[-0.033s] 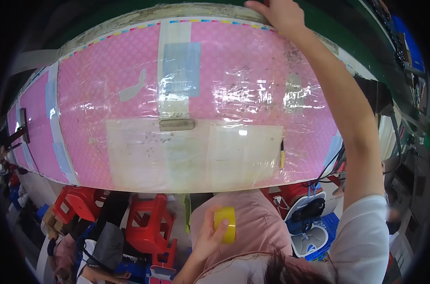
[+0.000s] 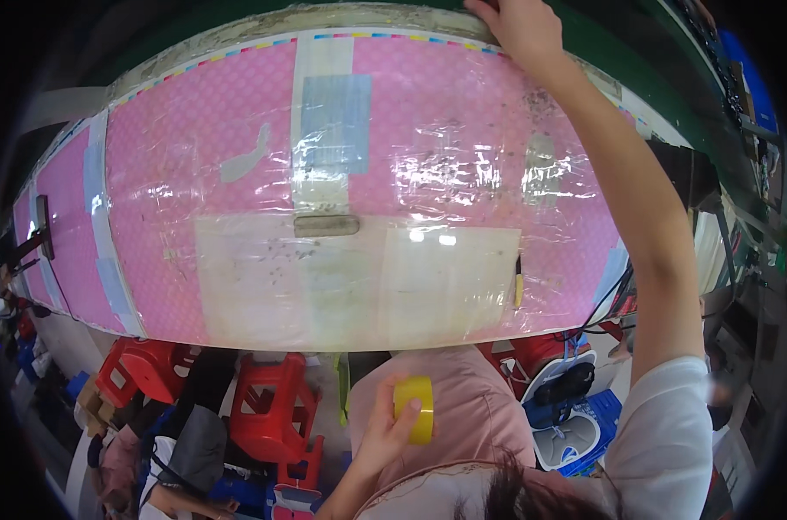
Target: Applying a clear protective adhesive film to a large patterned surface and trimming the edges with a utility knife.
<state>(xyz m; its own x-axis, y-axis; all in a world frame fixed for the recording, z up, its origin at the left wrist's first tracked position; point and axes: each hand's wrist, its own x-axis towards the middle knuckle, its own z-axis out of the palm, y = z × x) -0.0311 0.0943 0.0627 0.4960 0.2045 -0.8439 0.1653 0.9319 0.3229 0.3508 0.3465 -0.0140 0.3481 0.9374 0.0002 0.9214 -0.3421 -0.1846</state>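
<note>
My left hand [image 2: 386, 433] is closed round a roll of yellow tape [image 2: 414, 411], held low above my pink-clothed lap, in front of the table's near edge. My right arm stretches over the right side of the table [image 2: 463, 186], which is covered with pink patterned sheets under clear, shiny film. At the table's far edge, my right hand [image 2: 525, 35] touches or hovers by the worn border strip. Its thumb points left; the other fingers are cut off by the picture's top. A grey oblong block [image 2: 326, 226] lies on the table's middle. To its right lies a thin yellow-and-black tool [image 2: 518, 282].
Red plastic stools [image 2: 267, 407] stand below the near edge at left. Another person's arm [image 2: 185, 503] shows at lower left. Black cables [image 2: 614, 299] hang over the table's right corner, above a blue-and-white bag [image 2: 575, 433]. A dark bracket [image 2: 42, 230] sits at the far left.
The whole view has shifted very slightly. Both hands keep their places, and the yellow tape roll stays in my left hand.
</note>
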